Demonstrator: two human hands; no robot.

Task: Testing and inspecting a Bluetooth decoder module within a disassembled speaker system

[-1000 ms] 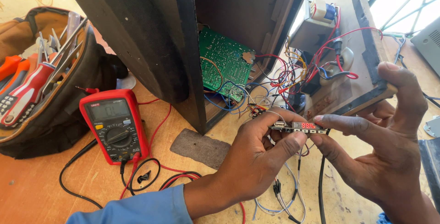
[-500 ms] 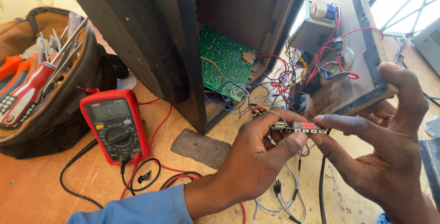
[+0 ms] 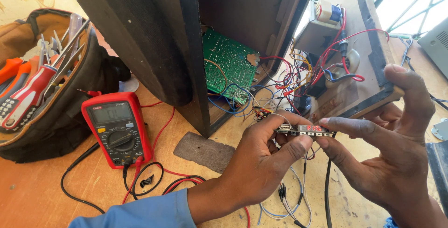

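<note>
Head view, looking down at my workbench: both my hands meet over a small display board (image 3: pixel 305 130) — a narrow strip with lit red digits and a row of buttons. My left hand (image 3: pixel 259 162) is closed on its left end, thumb below and forefinger curled over the top. My right hand (image 3: pixel 387 158) pinches the right end, forefinger laid along the upper edge; its remaining fingers are spread upward and touch nothing that I can see. The board sits in the air between the hands, just in front of the open wooden cabinet (image 3: pixel 158 41), and thin wires (image 3: pixel 284 195) trail down from it toward the table.

Inside the cabinet a green circuit board (image 3: pixel 228 64) stands tilted against the wall, with a tangle of red, blue and yellow wiring (image 3: pixel 298 76) running from it to the detached back panel (image 3: pixel 345 36), which leans to the right.

Left of my left hand, well apart, a red multimeter (image 3: pixel 116 130) lies flat on the orange table (image 3: pixel 32 190) with its leads looped beside it. A grey pad (image 3: pixel 204 151) lies between the meter and my left hand. At far left — an open tool bag (image 3: pixel 51 111) holding screwdrivers and pliers.
</note>
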